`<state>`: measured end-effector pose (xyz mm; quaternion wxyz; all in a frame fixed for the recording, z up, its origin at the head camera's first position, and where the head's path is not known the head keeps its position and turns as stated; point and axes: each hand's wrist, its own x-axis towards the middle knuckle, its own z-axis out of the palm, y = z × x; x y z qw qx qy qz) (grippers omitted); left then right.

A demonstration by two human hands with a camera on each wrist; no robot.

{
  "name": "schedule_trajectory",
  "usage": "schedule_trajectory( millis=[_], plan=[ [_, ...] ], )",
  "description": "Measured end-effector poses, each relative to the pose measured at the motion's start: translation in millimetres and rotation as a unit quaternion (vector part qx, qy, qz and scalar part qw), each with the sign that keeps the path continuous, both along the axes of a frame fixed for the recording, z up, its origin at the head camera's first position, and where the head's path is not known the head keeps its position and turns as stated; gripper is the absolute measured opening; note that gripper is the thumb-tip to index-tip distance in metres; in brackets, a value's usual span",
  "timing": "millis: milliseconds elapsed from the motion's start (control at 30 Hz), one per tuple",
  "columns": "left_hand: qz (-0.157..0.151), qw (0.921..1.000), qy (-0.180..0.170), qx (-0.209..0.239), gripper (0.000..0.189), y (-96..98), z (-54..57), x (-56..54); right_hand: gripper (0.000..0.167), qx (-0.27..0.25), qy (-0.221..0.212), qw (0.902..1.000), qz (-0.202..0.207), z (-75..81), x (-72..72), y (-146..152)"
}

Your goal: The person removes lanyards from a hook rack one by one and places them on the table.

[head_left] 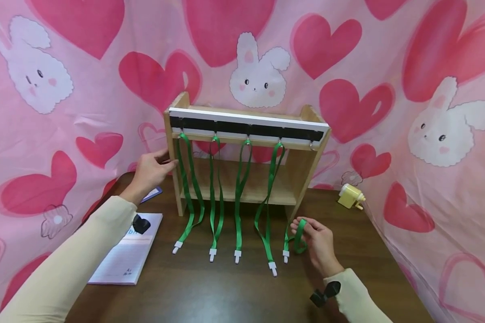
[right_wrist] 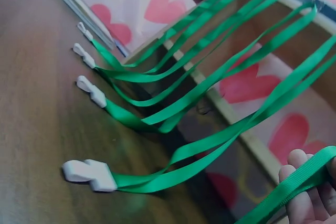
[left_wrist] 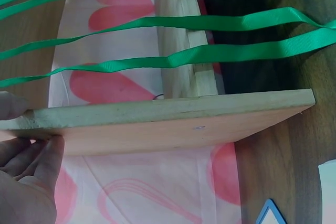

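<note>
A small wooden rack [head_left: 304,172] stands on the table, its front rail [head_left: 246,129] fitted with metal hooks. My left hand [head_left: 150,174] grips the rack's left side panel [left_wrist: 184,116], thumb on one face and fingers on the other. Several green lanyards [head_left: 238,197] hang from the hooks, their white clips [head_left: 237,256] lying towards the front of the table. The rightmost hook [head_left: 312,146] is bare. Below it, my right hand [head_left: 320,246] holds another green lanyard [right_wrist: 296,184] by its looped strap, and that one's white clip [head_left: 285,256] hangs to the left of the fingers.
At the left lies a white notebook [head_left: 123,258], with a blue-edged card [head_left: 152,194] behind it. A yellow pencil sharpener [head_left: 350,196] sits at the back right. Pink heart-and-rabbit cloth [head_left: 153,27] hangs around the brown table [head_left: 210,296].
</note>
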<state>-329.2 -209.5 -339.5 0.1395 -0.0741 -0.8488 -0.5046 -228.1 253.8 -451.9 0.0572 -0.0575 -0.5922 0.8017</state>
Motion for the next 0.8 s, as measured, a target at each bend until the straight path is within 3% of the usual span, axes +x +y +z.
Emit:
schedule_trajectory(
  millis=[267,400,800],
  plan=[
    [0.005,0.9997,0.023,-0.003,0.059,-1.1,0.0,0.8,0.021,-0.044,-0.028,0.9986,-0.014,-16.2,-12.1,0.0],
    [0.004,0.9998,0.017,0.000,0.060,1.5,0.4,0.2,0.023,-0.054,-0.045,0.9972,-0.026,-21.6,-17.2,0.8],
    [0.015,0.9995,0.021,-0.019,0.060,1.2,3.6,4.4,0.042,-0.006,-0.057,0.9943,-0.091,-31.3,-34.0,5.1]
  ],
)
